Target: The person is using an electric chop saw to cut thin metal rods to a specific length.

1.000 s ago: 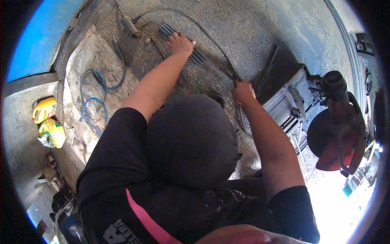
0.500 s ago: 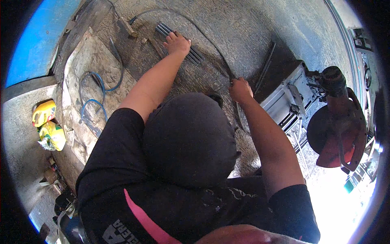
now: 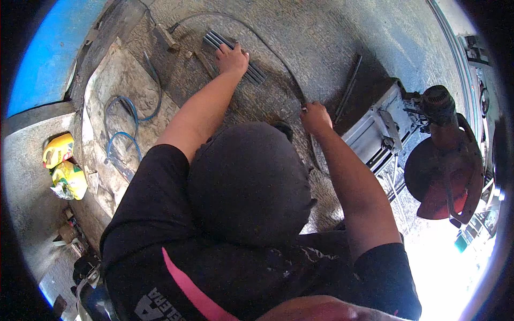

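Observation:
Near the top centre my left hand (image 3: 232,59) lies over a small bundle of dark metal bars (image 3: 255,74), with its fingers closed around them. The bars lie side by side at a slant on the rough floor, and both ends stick out beyond my hand. My right hand (image 3: 317,119) is closed low over the floor, beside a dark cable (image 3: 286,63) that curves across the ground. Something small and pale shows at its fingertips, too small to name. A dark rounded part of my clothing (image 3: 249,182) hides the floor between my arms.
A chop saw (image 3: 444,160) with a large disc and metal base (image 3: 375,142) stands at the right. A thin metal bar (image 3: 349,88) lies beyond my right hand. At the left are a stained sheet (image 3: 101,101), a blue hose (image 3: 130,101) and yellow packages (image 3: 59,150).
My left hand and the metal bars have shifted very slightly to the left together. My right hand stays almost where it was, still closed.

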Tool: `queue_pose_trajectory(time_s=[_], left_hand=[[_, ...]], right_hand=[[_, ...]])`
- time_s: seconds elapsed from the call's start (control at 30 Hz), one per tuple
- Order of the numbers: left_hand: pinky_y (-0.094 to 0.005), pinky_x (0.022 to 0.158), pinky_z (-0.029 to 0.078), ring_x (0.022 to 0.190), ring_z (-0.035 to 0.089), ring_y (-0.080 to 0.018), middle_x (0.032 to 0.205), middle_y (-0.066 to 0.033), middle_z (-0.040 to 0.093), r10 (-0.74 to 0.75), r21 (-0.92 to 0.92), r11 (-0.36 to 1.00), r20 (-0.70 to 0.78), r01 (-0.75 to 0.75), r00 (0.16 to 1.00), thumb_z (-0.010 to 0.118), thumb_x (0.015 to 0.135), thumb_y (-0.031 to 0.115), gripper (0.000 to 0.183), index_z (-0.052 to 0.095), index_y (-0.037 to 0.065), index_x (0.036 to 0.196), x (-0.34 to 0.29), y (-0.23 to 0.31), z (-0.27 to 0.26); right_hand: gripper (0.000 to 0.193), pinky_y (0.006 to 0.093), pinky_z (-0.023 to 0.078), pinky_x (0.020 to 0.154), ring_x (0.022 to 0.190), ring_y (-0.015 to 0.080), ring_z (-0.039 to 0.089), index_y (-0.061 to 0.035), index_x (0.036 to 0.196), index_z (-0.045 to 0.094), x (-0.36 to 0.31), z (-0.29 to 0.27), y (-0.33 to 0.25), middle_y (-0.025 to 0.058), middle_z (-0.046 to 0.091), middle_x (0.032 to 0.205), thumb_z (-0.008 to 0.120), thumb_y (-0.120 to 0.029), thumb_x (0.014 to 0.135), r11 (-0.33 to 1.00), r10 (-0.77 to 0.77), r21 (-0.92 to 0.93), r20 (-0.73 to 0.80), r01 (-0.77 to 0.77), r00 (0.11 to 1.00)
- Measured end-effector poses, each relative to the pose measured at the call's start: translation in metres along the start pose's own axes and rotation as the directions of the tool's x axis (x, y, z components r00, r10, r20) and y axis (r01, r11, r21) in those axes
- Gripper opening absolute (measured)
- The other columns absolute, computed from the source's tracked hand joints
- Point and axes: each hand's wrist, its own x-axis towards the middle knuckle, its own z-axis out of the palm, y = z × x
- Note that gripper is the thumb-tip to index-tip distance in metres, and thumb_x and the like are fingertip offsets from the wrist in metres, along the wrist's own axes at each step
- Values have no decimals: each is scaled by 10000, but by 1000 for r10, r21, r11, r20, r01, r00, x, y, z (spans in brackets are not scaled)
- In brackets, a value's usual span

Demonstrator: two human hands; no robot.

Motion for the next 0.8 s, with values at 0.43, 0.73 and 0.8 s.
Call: queue_pose_trajectory(time_s=[0.43,0.73,0.8], left_hand=[[-484,1057,232,1240,308,-387,1253,-256,438,69,98,993,-100,-60,993,576,827,485,631,493,79,1302,16,-7,20],[-454,982,372,1199,390,-375,1279,-230,370,-77,-334,942,-202,6,976,609,841,318,525,467,-19,1217,16,-18,13],[-442,924,441,1131,480,-379,1221,-232,402,-234,-442,887,-184,132,955,611,836,254,452,462,-31,1153,21,-25,10]], right_hand=[[297,445,449,920,1080,364,539,-45,1073,608,-3,-1,-8,189,552,1118,575,-239,850,995,-23,100,-47,28,999],[290,451,463,912,1061,370,551,-55,1079,610,-9,-2,-13,197,561,1102,570,-238,858,991,-40,125,-52,46,998],[291,448,465,911,1060,369,552,-55,1081,611,-9,1,-14,194,564,1097,570,-236,857,992,-28,122,-59,35,998]])
